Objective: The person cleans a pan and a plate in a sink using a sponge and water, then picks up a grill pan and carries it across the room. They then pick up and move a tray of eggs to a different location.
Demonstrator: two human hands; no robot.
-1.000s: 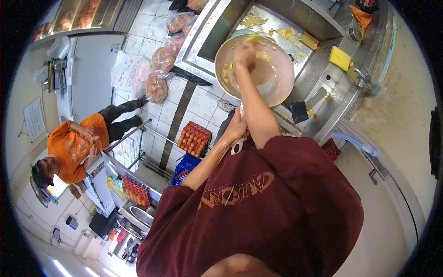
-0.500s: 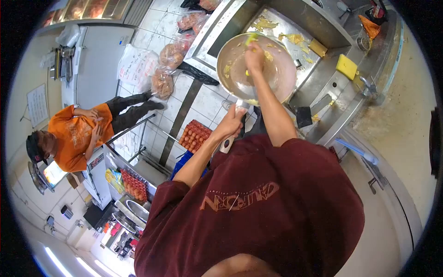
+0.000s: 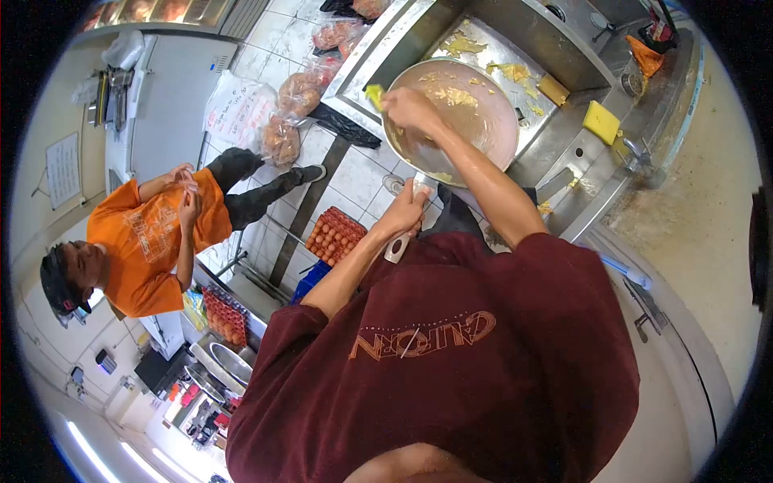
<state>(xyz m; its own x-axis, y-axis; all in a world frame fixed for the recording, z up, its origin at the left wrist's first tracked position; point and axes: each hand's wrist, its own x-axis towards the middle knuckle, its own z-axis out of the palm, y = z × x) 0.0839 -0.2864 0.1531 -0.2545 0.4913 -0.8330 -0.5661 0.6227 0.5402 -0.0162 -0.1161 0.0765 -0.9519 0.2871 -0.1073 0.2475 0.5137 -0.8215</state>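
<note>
My left hand (image 3: pixel 401 211) is wrapped round the handle of a wide frying pan (image 3: pixel 499 133), which is tilted over the edge of the metal sink (image 3: pixel 374 68). Yellowish food scraps (image 3: pixel 456 97) cling to the pan's inside. My right hand (image 3: pixel 411 110) is at the pan's left rim, closed on a yellow-green sponge (image 3: pixel 374 97) that sticks out past the rim. Its fingers are partly hidden by the back of the hand.
More yellow scraps (image 3: pixel 509 72) lie in the sink. A yellow sponge (image 3: pixel 601 121) sits on its ledge near the tap (image 3: pixel 638 150). A person in an orange shirt (image 3: pixel 145 241) stands at left. Egg trays (image 3: pixel 334 236) and bagged goods (image 3: pixel 298 95) are beyond the sink's left side.
My right hand has moved with the sponge from the pan's middle to its left rim. My left hand keeps the handle. The person in orange has stepped closer.
</note>
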